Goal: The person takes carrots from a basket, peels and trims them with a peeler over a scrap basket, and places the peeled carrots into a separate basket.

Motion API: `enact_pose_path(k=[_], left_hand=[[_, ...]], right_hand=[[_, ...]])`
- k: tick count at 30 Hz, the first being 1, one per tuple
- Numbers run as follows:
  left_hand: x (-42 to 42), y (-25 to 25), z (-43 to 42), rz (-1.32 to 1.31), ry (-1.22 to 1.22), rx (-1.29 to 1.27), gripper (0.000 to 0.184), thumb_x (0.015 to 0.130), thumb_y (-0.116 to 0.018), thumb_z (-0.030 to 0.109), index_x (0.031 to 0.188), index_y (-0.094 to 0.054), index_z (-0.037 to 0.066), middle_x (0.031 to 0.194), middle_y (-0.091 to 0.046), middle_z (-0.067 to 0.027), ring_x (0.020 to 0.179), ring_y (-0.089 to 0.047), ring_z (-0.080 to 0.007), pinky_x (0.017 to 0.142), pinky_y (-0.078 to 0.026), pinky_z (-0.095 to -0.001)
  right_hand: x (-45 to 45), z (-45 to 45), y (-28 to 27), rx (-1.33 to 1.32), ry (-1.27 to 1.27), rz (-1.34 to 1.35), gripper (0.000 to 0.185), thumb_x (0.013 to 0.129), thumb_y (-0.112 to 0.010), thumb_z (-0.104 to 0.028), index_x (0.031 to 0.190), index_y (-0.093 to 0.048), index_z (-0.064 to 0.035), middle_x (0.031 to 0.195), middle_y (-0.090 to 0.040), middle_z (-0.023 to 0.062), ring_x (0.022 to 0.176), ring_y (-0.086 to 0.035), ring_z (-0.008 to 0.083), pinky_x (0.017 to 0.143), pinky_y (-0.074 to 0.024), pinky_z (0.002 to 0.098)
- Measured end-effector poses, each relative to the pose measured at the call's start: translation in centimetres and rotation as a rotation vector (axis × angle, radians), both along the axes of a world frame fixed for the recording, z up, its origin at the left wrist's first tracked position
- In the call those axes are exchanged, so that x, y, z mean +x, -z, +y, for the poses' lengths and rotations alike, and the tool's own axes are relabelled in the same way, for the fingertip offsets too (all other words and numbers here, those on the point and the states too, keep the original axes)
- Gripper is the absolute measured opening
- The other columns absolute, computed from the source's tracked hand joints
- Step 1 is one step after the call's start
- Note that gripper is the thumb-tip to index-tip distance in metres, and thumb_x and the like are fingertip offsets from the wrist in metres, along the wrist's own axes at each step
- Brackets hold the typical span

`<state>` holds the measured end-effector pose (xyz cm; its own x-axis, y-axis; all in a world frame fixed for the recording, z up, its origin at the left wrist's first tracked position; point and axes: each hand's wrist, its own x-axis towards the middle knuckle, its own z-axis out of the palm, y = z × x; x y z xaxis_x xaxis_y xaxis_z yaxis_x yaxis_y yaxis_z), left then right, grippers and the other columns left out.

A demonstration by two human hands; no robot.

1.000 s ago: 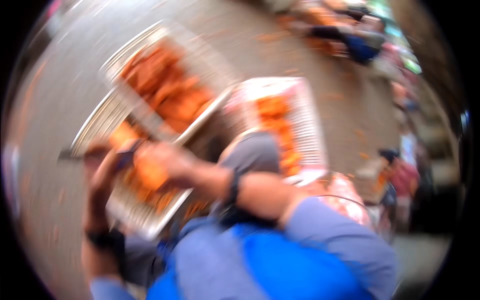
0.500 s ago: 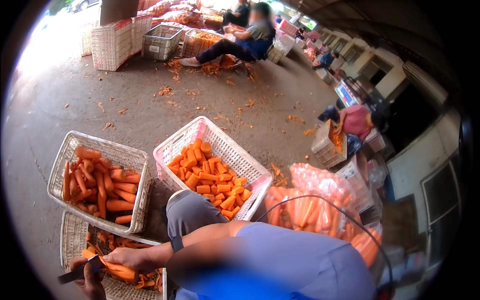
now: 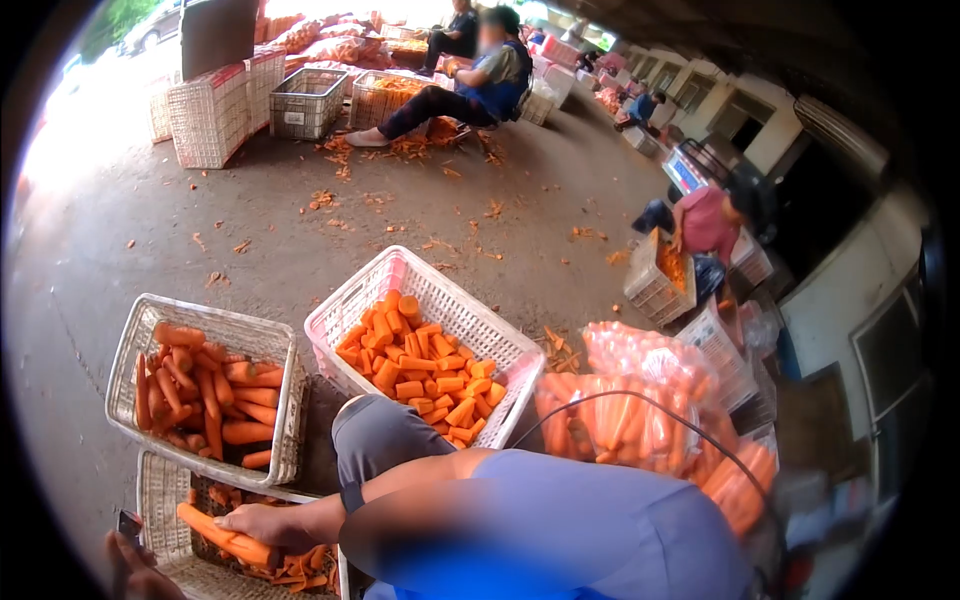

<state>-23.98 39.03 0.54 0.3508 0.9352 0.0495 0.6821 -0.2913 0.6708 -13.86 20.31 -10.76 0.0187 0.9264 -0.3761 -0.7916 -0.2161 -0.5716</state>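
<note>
At the lower left my right hand (image 3: pixel 275 525) is closed around a long orange carrot (image 3: pixel 205 527), held over a crate of peelings (image 3: pixel 165 500). My left hand (image 3: pixel 138 575), partly cut off by the dark image edge, grips a dark peeler (image 3: pixel 129 526) of which only part shows. The peeler is apart from the carrot. Just beyond lies a crate (image 3: pixel 122 345) of whole carrots (image 3: pixel 215 390). To its right, a white and pink crate (image 3: pixel 475 308) holds short cut carrot pieces (image 3: pixel 420 365).
Clear bags of carrots (image 3: pixel 630 410) lie to my right, with a dark cord across them. My bent knee (image 3: pixel 385 430) is beside the cut-piece crate. A seated person (image 3: pixel 490 85), another in pink (image 3: pixel 708 225), crates and scattered peelings (image 3: pixel 410 148) are farther off.
My left hand has drawn the peeler off the carrot, down and to the left. My right hand still holds the carrot. The camera view has shifted slightly.
</note>
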Motion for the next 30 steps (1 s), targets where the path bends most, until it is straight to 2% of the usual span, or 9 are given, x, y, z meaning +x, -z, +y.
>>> enact_pose_path(k=[2,3,8,11,13,20,23,26,30], left_hand=[[0.2,1.6,-0.2,0.030,-0.017,0.005,0.021,0.096,-0.062,0.016,0.105,-0.060,-0.003,0.084,-0.068,-0.0122,0.063,-0.057,-0.0150,0.057,-0.046,-0.0267],[-2.1,4.5,0.0,-0.630,0.200,-0.114,0.019,0.097,-0.060,0.015,0.105,-0.060,-0.002,0.085,-0.068,-0.0119,0.063,-0.056,-0.0135,0.056,-0.045,-0.0258],[-2.8,7.9,-0.1,-0.931,0.200,-0.766,0.018,0.094,-0.063,0.013,0.107,-0.061,0.000,0.084,-0.067,-0.0088,0.065,-0.055,-0.0119,0.058,-0.044,-0.0244],[-4.6,12.8,2.0,-0.249,0.638,-0.679,0.050,0.110,-0.036,0.015,0.154,-0.026,-0.004,0.162,-0.027,-0.0106,0.147,-0.028,-0.0243,0.123,-0.015,-0.0336],[-4.5,16.1,3.9,-0.506,0.481,-1.162,0.048,0.109,-0.037,0.014,0.153,-0.029,-0.003,0.161,-0.028,-0.0124,0.147,-0.027,-0.0262,0.124,-0.014,-0.0357],[-5.3,18.3,6.6,-0.370,0.887,-0.723,0.051,0.107,-0.047,0.017,0.151,-0.033,-0.004,0.157,-0.035,-0.0128,0.146,-0.031,-0.0267,0.124,-0.017,-0.0378],[-2.9,14.1,3.0,-0.478,0.477,-1.009,0.047,0.106,-0.049,0.019,0.147,-0.042,-0.003,0.149,-0.046,-0.0145,0.141,-0.040,-0.0295,0.121,-0.026,-0.0413],[-1.8,12.3,1.1,-0.435,0.492,-0.870,0.044,0.106,-0.048,0.022,0.142,-0.049,-0.002,0.143,-0.052,-0.0165,0.135,-0.048,-0.0304,0.118,-0.034,-0.0436],[0.4,10.2,0.6,-0.469,0.511,-0.596,0.040,0.104,-0.052,0.032,0.130,-0.057,0.002,0.117,-0.059,-0.0079,0.102,-0.052,-0.0164,0.091,-0.041,-0.0325]], right_hand=[[0.2,0.3,0.5,-0.066,0.027,0.087,0.036,0.104,-0.040,-0.042,0.109,-0.055,-0.0102,0.080,-0.062,0.0079,0.056,-0.061,0.0180,0.039,-0.0441,0.0303],[0.4,0.3,0.3,-0.074,0.031,0.102,0.037,0.104,-0.039,-0.043,0.109,-0.055,-0.0101,0.079,-0.062,0.0077,0.056,-0.061,0.0180,0.039,-0.0442,0.0303],[1.1,0.0,0.2,-0.010,-0.019,0.016,0.042,0.104,-0.043,-0.048,0.117,-0.056,-0.0104,0.095,-0.058,0.0018,0.075,-0.060,0.0129,0.045,-0.0512,0.0286],[1.4,-0.4,-1.0,0.019,-0.001,-0.025,0.042,0.103,-0.044,-0.048,0.117,-0.056,-0.0107,0.097,-0.058,0.0028,0.080,-0.061,0.0136,0.045,-0.0514,0.0289],[1.1,-0.5,-1.2,0.014,0.014,-0.020,0.042,0.103,-0.045,-0.049,0.117,-0.055,-0.0106,0.097,-0.058,0.0034,0.083,-0.061,0.0141,0.045,-0.0516,0.0293],[1.2,-1.1,-1.2,0.026,-0.023,0.017,0.040,0.103,-0.047,-0.048,0.118,-0.053,-0.0118,0.097,-0.057,0.0030,0.070,-0.061,0.0145,0.041,-0.0485,0.0288],[1.5,-1.2,-1.6,0.040,0.014,0.046,0.039,0.103,-0.046,-0.048,0.117,-0.054,-0.0118,0.095,-0.057,0.0028,0.067,-0.061,0.0135,0.039,-0.0469,0.0285],[2.0,-1.0,-1.2,0.051,0.026,0.041,0.040,0.104,-0.045,-0.048,0.114,-0.056,-0.0107,0.092,-0.058,0.0027,0.068,-0.061,0.0124,0.038,-0.0459,0.0282],[2.8,-0.8,-0.5,0.076,-0.020,0.068,0.041,0.104,-0.045,-0.044,0.122,-0.055,-0.0079,0.095,-0.062,0.0069,0.066,-0.063,0.0175,0.042,-0.0488,0.0277]])
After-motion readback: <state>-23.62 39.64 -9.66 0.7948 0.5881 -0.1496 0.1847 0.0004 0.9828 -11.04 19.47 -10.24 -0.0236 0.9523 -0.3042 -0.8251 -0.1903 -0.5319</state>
